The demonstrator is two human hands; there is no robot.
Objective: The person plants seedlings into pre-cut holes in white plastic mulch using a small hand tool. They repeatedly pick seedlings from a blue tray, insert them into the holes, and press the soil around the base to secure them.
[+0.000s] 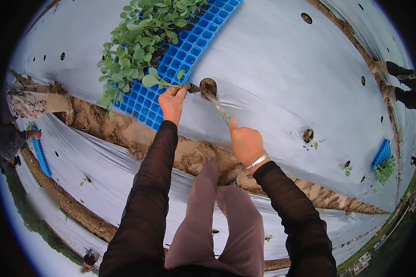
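My left hand (173, 102) pinches a leafy green seedling (154, 80) by its stem, and its dark root plug (193, 88) points right. Just beside the plug is a round planting hole (208, 87) cut in the silvery plastic mulch film (263, 65). In my right hand (246, 143) is the handle of a small muddy hand tool (221, 110), whose far end goes down into that hole; its head is hidden there. Under and beyond my left hand lies a blue plastic seedling tray (190, 43), with many bare cells on its right side and dense seedlings (138, 48) on its left.
A muddy furrow (190, 152) runs between the film-covered beds at my feet. To the right, a seedling stands in another hole (308, 135), and a second blue tray (381, 155) lies farther off. People (27, 104) work at the left, one touching a blue tray (41, 157); another person's legs (402, 83) show far right.
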